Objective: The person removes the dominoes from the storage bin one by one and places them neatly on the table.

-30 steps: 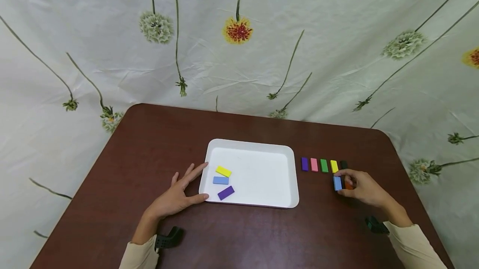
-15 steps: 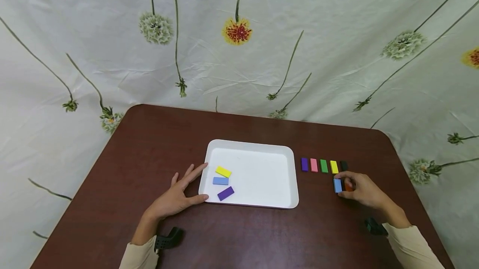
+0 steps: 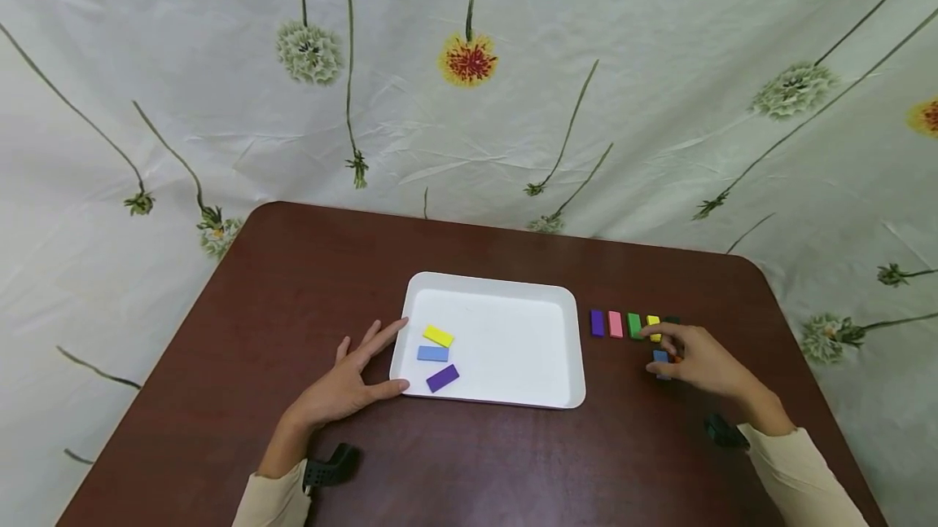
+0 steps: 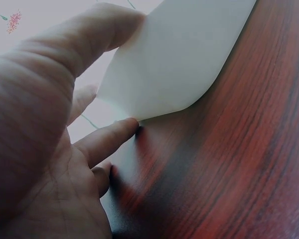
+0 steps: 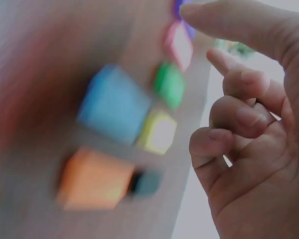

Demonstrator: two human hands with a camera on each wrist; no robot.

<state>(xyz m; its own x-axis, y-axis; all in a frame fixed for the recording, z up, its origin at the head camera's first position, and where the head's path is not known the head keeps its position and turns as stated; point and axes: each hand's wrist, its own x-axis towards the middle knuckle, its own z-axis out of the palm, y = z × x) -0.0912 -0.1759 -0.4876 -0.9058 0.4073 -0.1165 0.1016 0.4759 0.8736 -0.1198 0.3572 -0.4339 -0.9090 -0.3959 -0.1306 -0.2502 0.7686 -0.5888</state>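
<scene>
My left hand [image 3: 337, 393] rests at the left side of a white tray [image 3: 513, 340], forefinger and thumb touching its rim; in the left wrist view the fingertips meet the tray's edge. Inside the tray lie a yellow block [image 3: 438, 336], a light blue block [image 3: 433, 353] and a purple block [image 3: 443, 378]. On the right, my right hand [image 3: 703, 360] hovers over another blue block [image 5: 114, 107], with thumb and forefinger spread and nothing between them. Beside that block stands an orange block [image 5: 94, 179], mostly hidden by the hand in the head view.
Right of the tray runs a row of purple [image 3: 597, 322], pink [image 3: 615, 324], green [image 3: 634, 326], yellow [image 3: 654, 321] and dark [image 3: 672, 319] blocks. The brown table [image 3: 469, 470] ends against a flowered cloth [image 3: 410, 120]. Dark bands [image 3: 333, 466] sit on both wrists.
The right hand has let go of the blue block, its thumb and forefinger spreading apart and shifting slightly left. That block stays beside the orange one. The left hand and tray have not moved.
</scene>
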